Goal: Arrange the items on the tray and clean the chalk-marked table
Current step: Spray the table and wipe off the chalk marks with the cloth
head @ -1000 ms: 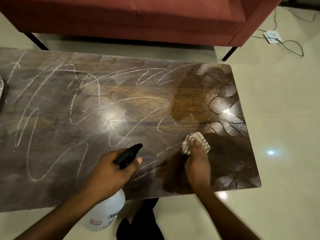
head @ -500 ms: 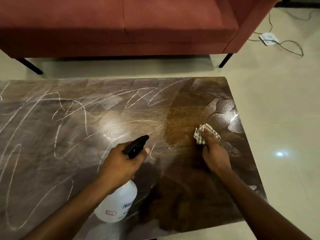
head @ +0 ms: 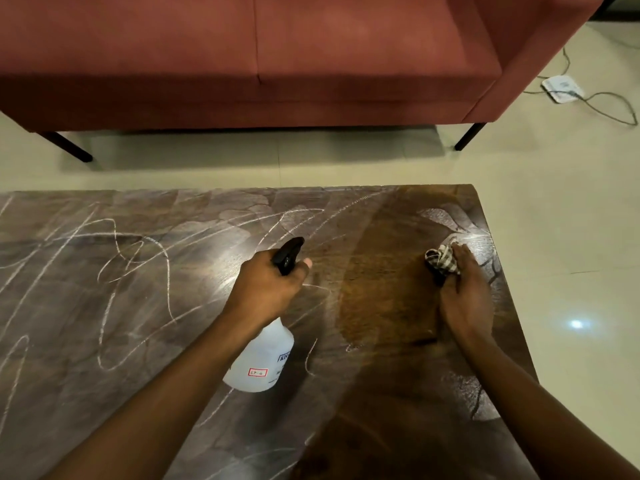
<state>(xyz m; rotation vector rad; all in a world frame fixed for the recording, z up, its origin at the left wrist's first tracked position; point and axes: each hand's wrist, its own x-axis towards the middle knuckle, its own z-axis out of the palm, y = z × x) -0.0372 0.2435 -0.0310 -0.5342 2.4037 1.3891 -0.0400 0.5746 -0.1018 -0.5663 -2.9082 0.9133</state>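
A dark wooden table (head: 104, 393) fills the lower part of the view, with white chalk scribbles (head: 145, 258) across its left and middle. Its right part looks wiped and darker brown. My left hand (head: 266, 289) grips a white spray bottle (head: 261, 362) by its black trigger head, held over the table's middle. My right hand (head: 465, 292) presses a crumpled checked cloth (head: 443, 259) onto the table near its far right corner. No tray is in view.
A red sofa (head: 242, 64) on black legs stands beyond the table, with a strip of pale tiled floor (head: 242, 161) between. A white power adapter (head: 562, 86) with a cable lies on the floor at the upper right.
My right hand has slid the cloth away from the near edge toward the far right corner. The left hand with the bottle has moved a little farther over the table. My view has tilted up.
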